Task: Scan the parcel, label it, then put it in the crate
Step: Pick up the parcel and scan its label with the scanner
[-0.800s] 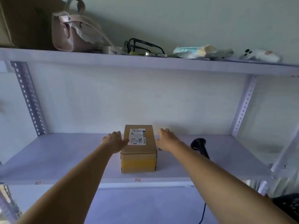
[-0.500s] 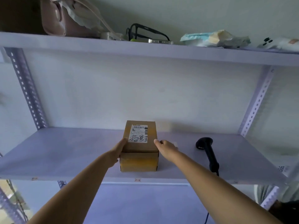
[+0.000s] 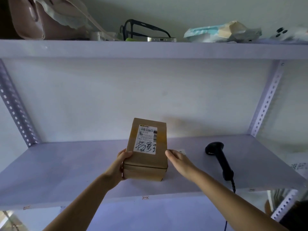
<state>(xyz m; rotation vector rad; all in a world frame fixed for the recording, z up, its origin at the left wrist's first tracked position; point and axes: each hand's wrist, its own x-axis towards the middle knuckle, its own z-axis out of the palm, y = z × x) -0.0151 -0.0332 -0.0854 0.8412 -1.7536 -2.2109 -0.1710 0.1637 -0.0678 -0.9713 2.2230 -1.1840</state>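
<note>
A small brown cardboard parcel (image 3: 146, 157) with a white shipping label and black handwriting on top is tilted up off the white shelf (image 3: 66, 172), its far end raised. My left hand (image 3: 120, 165) grips its left side, thumb on the top edge. My right hand (image 3: 177, 160) is at its right edge, fingertips touching the corner, fingers apart. A black handheld scanner (image 3: 220, 160) lies on the shelf to the right, its cable running off the front edge. A small white slip (image 3: 182, 151) lies just behind my right hand. No crate is in view.
The upper shelf (image 3: 150, 49) carries a pink handbag (image 3: 45, 19), black glasses (image 3: 145, 30), a phone, a crumpled packet (image 3: 221, 31) and a white object at far right. Perforated metal uprights (image 3: 15, 107) stand at both sides of the shelf.
The parcel's far end has lifted from the shelf, tilting its labelled top toward me. My left hand has closed round its left side; my right hand has slid to the right corner.
</note>
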